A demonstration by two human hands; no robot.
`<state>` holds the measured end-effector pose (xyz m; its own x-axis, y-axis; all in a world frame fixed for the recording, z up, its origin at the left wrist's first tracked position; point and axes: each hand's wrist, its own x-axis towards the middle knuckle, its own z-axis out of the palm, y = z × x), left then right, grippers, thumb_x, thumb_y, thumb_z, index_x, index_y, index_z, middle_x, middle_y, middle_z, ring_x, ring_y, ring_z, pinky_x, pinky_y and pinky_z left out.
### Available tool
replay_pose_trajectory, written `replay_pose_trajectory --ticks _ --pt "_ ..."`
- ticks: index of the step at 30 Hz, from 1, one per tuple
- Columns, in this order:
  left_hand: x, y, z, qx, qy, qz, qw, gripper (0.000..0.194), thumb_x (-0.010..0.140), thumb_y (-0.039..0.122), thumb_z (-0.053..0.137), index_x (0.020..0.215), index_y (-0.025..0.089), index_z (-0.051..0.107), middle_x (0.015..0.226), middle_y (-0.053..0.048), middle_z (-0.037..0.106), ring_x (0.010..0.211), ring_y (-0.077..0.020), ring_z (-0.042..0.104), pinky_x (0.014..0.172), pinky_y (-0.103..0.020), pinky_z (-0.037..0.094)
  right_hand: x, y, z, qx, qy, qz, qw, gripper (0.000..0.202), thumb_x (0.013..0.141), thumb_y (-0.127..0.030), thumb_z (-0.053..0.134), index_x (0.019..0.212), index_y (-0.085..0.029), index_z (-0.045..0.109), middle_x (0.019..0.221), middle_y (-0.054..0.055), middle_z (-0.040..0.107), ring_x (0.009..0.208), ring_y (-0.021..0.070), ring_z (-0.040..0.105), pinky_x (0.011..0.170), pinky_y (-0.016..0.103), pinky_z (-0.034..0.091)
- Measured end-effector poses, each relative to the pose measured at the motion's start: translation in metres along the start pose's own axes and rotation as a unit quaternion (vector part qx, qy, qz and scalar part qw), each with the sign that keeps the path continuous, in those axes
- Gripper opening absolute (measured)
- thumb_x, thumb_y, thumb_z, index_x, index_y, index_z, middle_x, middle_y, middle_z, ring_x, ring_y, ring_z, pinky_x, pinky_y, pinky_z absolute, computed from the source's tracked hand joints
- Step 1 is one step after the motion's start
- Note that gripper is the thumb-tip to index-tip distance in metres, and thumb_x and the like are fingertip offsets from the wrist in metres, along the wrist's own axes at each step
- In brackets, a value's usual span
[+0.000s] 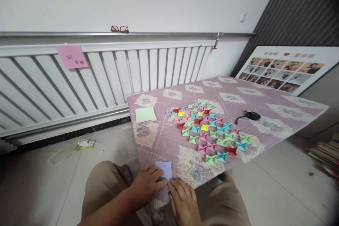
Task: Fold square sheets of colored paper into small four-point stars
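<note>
A small lavender paper (164,169) lies at the near edge of the table, folded or flat, which I cannot tell. My left hand (148,185) rests on its left side, fingers over the paper and thumb toward the lower edge. From the right, my right hand (182,196) touches the paper's lower right part, its fingers lying flat and nearly together. Beyond my hands, many folded paper pieces (204,127) in green, blue, pink, red, yellow and purple stand in rows. A stack of square paper with light green on top (145,114) lies at the table's left side.
The table has a purple floral cloth (159,141). A black object with a strap (253,115) lies on its right part. Behind are a white radiator (159,67) with a pink note (72,57), glasses (120,29) on a pipe, and a photo board (286,69).
</note>
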<state>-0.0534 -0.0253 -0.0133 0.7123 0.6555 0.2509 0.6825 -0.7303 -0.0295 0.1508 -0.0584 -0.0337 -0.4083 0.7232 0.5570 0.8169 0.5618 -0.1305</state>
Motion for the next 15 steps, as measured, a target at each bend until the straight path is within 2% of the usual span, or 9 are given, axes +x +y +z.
replay_pose_trajectory --ticks 4,8,13,15 --pt "-0.012 -0.008 0.005 -0.012 0.014 0.025 1.0 0.025 0.094 0.033 0.047 0.118 0.029 0.055 0.129 -0.002 0.053 0.112 -0.0175 0.047 0.097 -0.034 0.029 0.004 0.0 -0.003 -0.008 -0.024 0.004 1.0 0.027 0.088 -0.029 0.053 0.115 -0.03 0.058 0.107 -0.003 0.068 0.1 0.0189 0.057 0.088 0.035 0.031" --pt "-0.026 -0.015 0.009 -0.029 0.0 0.015 0.999 0.029 0.092 0.026 0.051 0.121 0.029 0.054 0.13 -0.002 0.054 0.119 -0.017 0.045 0.103 -0.035 0.027 0.005 0.001 -0.003 -0.017 -0.037 -0.003 0.999 0.027 0.088 -0.034 0.055 0.115 -0.029 0.058 0.106 -0.001 0.068 0.1 0.0202 0.057 0.086 0.035 0.033" --pt "-0.04 -0.017 0.008 -0.025 0.004 -0.008 1.0 0.032 0.09 0.02 0.052 0.121 0.027 0.054 0.13 -0.001 0.055 0.122 -0.0172 0.044 0.104 -0.034 0.028 -0.002 0.011 -0.002 -0.035 -0.033 -0.029 0.998 0.029 0.088 -0.029 0.055 0.116 -0.023 0.057 0.109 0.003 0.066 0.102 0.0218 0.057 0.087 0.036 0.036" --pt "-0.04 -0.015 0.007 -0.025 0.009 -0.016 1.0 0.031 0.09 0.02 0.052 0.12 0.026 0.055 0.13 -0.002 0.055 0.122 -0.0176 0.044 0.103 -0.034 0.029 -0.003 0.016 -0.004 -0.032 -0.034 -0.018 0.999 0.025 0.088 -0.027 0.054 0.112 -0.022 0.059 0.107 0.004 0.066 0.101 0.0219 0.058 0.086 0.035 0.038"
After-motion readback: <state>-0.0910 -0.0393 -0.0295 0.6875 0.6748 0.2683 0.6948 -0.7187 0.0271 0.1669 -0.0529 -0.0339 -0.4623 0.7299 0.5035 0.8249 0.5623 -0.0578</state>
